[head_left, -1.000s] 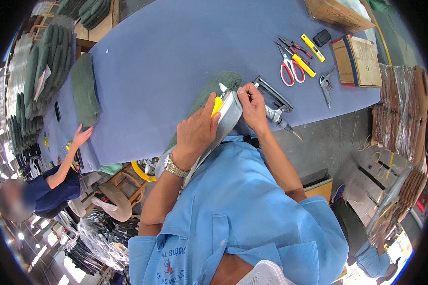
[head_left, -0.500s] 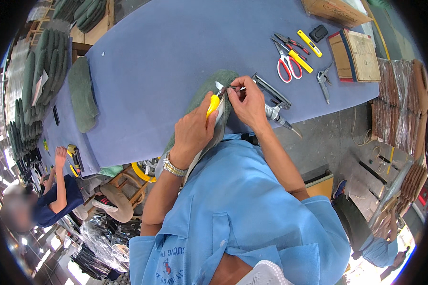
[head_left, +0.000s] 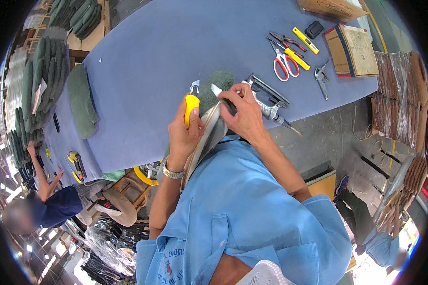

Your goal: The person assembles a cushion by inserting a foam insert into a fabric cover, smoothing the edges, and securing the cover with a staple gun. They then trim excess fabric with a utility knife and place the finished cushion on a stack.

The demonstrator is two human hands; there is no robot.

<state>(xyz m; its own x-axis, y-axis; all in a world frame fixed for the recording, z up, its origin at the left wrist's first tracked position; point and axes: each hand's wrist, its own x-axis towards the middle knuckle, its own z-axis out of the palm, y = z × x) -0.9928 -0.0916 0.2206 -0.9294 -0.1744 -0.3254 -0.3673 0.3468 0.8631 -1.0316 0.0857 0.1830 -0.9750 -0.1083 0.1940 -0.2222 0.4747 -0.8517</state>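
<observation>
A yellow utility knife [head_left: 191, 109] is in my left hand [head_left: 181, 135], its blade end pointing away from me. The hand is closed around the knife, left of a green padded cushion [head_left: 218, 80]. That cushion rests against my front at the table's near edge, its pale underside and rim turned up toward me. My right hand [head_left: 245, 114] pinches the cushion's edge near its far end, where a small white flap sticks up. What lies between those fingertips is partly hidden. Just right of this hand lies a pneumatic staple gun [head_left: 271, 97].
On the blue table [head_left: 157, 61] lie red-and-white scissors [head_left: 286, 66], pliers [head_left: 290, 42], a yellow cutter [head_left: 305, 40] and an air blow gun [head_left: 322, 81]. A cardboard box [head_left: 354, 50] stands far right. Another green pad [head_left: 82, 100] lies left. A co-worker [head_left: 62, 206] is at lower left.
My left hand has drawn the knife leftward, away from my right hand and the cushion's edge. My right hand has shifted slightly nearer me, still pinching. The co-worker's arms at lower left have moved.
</observation>
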